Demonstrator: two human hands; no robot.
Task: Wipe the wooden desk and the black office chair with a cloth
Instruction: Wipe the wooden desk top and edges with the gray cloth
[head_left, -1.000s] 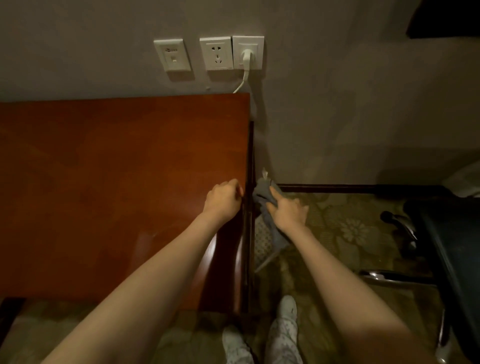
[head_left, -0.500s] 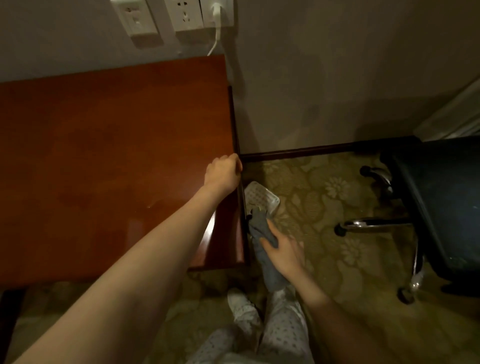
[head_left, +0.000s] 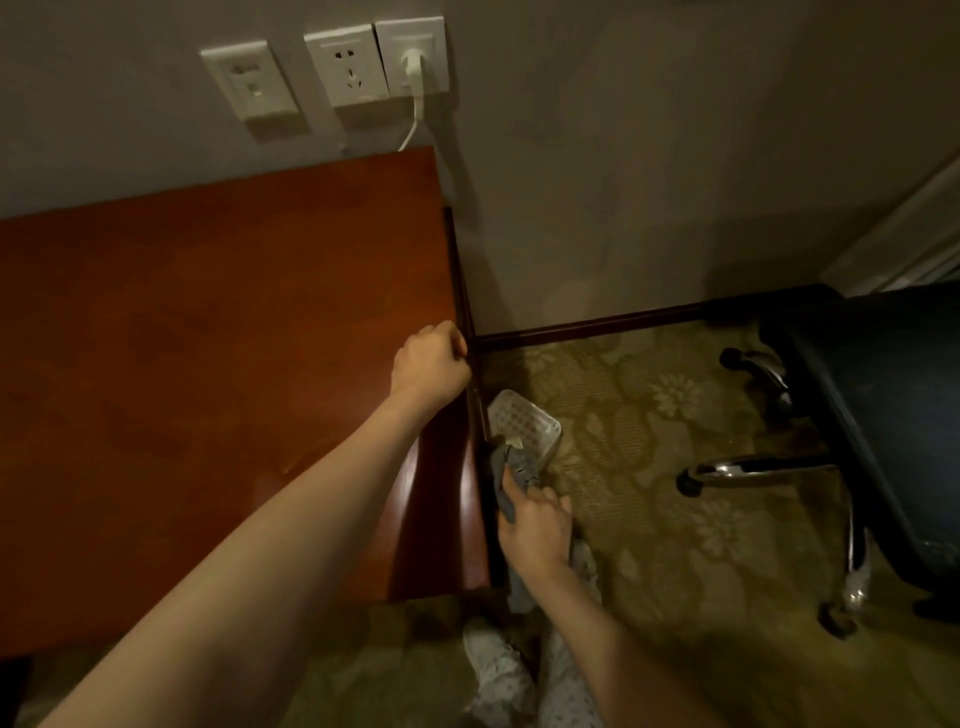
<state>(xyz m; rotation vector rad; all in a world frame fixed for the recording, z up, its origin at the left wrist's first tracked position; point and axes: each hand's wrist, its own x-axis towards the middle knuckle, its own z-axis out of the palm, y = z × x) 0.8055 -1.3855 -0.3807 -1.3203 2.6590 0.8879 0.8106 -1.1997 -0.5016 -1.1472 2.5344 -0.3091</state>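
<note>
The reddish wooden desk (head_left: 208, 364) fills the left half of the view, its right edge running down the middle. My left hand (head_left: 431, 366) grips that right edge with curled fingers. Lower down, my right hand (head_left: 535, 525) holds a grey cloth (head_left: 511, 470) pressed against the dark right side of the desk. The black office chair (head_left: 883, 415) stands at the right, its chrome base (head_left: 753, 467) and castors on the carpet.
A small white perforated basket (head_left: 524, 423) lies on the patterned carpet (head_left: 649, 493) beside the desk. Wall sockets (head_left: 337, 67) with a white plug and cable sit above the desk. My feet in patterned slippers (head_left: 493, 670) are below.
My right hand with the cloth moved down the desk's side, from near the top corner to lower along it. My left hand kept its grip on the edge. The view shifted.
</note>
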